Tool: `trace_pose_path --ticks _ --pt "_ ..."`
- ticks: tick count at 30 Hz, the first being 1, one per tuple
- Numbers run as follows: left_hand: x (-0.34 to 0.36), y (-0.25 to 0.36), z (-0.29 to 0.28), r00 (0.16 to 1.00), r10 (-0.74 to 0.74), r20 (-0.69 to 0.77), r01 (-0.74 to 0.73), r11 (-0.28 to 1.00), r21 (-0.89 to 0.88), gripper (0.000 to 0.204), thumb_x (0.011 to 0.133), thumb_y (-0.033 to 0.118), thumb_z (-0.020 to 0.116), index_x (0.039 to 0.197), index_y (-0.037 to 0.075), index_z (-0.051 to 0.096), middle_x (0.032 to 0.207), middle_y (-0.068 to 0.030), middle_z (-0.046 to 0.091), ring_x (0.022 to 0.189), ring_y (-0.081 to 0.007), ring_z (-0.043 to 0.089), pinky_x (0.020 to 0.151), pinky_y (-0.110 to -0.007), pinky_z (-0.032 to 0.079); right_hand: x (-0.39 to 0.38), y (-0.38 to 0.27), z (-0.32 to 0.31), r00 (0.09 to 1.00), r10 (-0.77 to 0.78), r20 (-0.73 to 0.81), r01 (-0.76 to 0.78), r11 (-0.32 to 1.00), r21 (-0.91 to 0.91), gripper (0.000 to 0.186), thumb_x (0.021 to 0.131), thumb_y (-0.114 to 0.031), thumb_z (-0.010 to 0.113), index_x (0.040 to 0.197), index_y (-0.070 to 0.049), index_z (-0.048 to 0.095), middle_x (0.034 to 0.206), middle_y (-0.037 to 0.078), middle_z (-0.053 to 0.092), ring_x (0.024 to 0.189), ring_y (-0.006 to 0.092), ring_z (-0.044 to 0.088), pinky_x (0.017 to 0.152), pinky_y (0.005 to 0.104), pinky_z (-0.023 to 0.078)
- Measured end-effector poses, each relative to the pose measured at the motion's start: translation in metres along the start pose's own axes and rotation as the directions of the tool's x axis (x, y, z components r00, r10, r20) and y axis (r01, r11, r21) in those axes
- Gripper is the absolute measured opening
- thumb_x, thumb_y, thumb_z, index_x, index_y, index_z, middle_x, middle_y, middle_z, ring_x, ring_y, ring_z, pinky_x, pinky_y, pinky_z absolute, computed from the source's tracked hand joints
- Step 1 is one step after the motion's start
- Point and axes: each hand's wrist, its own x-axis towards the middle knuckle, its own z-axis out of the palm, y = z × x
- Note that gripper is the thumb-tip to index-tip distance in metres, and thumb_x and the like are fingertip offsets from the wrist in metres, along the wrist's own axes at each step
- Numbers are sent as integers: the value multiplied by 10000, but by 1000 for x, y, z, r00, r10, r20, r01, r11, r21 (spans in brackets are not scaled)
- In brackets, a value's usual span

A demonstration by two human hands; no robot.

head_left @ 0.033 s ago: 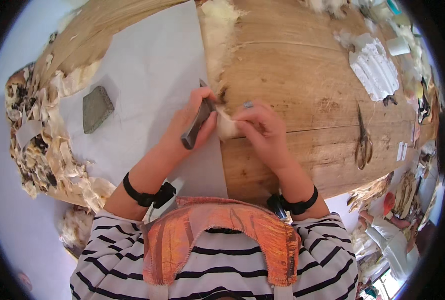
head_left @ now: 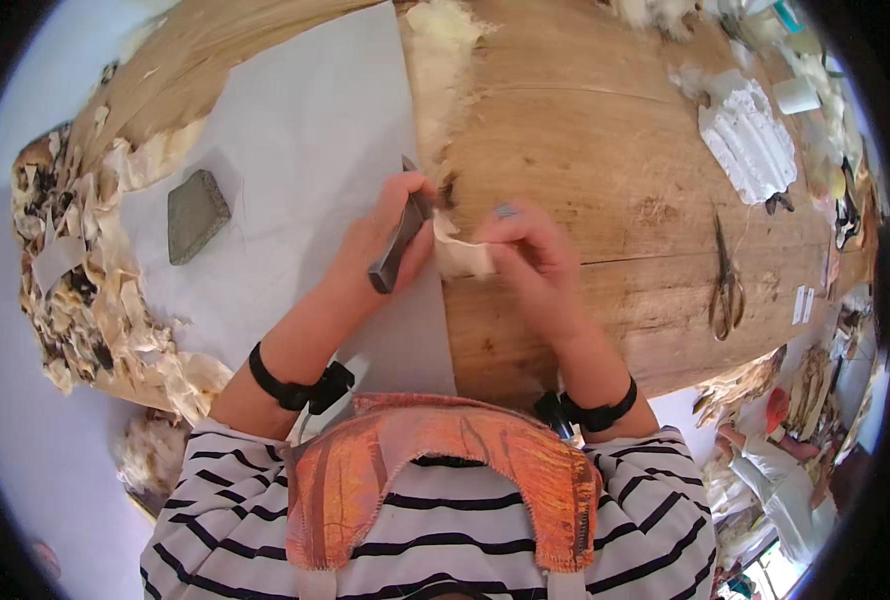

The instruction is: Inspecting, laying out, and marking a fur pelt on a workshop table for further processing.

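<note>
My left hand [head_left: 383, 228] is closed around a dark metal knife [head_left: 402, 247], its thin tip pointing away from me and its broad end toward me. A pale strip of hide [head_left: 462, 258] runs from the fingers of that hand across to my right hand [head_left: 540, 262]. My right thumb and forefinger pinch its right end; these fingers are slightly blurred. Under the left hand lies a smooth grey sheet [head_left: 305, 120], its right edge beside the strip. A small dark tuft [head_left: 448, 190] sits just beyond the strip, and where the blade meets the hide is hidden by my fingers.
A rough grey stone block [head_left: 197, 217] rests on the sheet. Heaped hide scraps [head_left: 85, 310] line the left. Pale fur [head_left: 440, 80] lies ahead on the wooden table [head_left: 585, 150]. Scissors [head_left: 727, 290] and a crumpled white package [head_left: 750, 140] are right; another person [head_left: 780, 480] is lower right.
My right hand has moved slightly to the right with the strip's end, and more of the strip shows between my hands. My left hand and the knife have barely shifted.
</note>
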Motion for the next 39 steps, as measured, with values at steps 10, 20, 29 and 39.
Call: trace_pose_path --ticks 10,20,29,39 --pt "-33 -29 15 841 520 148 -540 796 274 427 876 133 642 1256 126 447 922 -104 615 792 -252 631 673 -350 503 16 -80 17 902 -215 375 374 824 -426 265 888 -231 658 1061 -39 603 1083 120 629 1074 298 571 1028 412 400" --pt "-164 -16 24 920 236 314 -357 835 418 752 795 289 750 1424 66 402 1361 -133 481 1255 -306 464 1070 -429 362 -5 -24 -35 990 34 -139 -128 645 -754 326 921 -270 625 1159 -49 597 1034 189 625 980 380 590 826 449 482" --pt "-172 -47 -6 901 342 268 -424 558 713 461 839 160 679 1273 76 547 1261 -89 571 1205 -283 526 1015 -437 406 -61 -28 -51 954 -171 248 294 351 -889 337 848 -169 678 1182 -134 652 1083 144 600 1045 328 539 904 472 418" --pt "-179 -190 -317 563 440 -700 430 567 703 470 867 220 671 1282 39 548 1141 -193 649 1084 -382 605 939 -440 484 -204 -59 -65 988 152 -7 -93 572 -815 133 945 -64 577 1017 6 664 910 138 678 786 252 637 744 327 501"
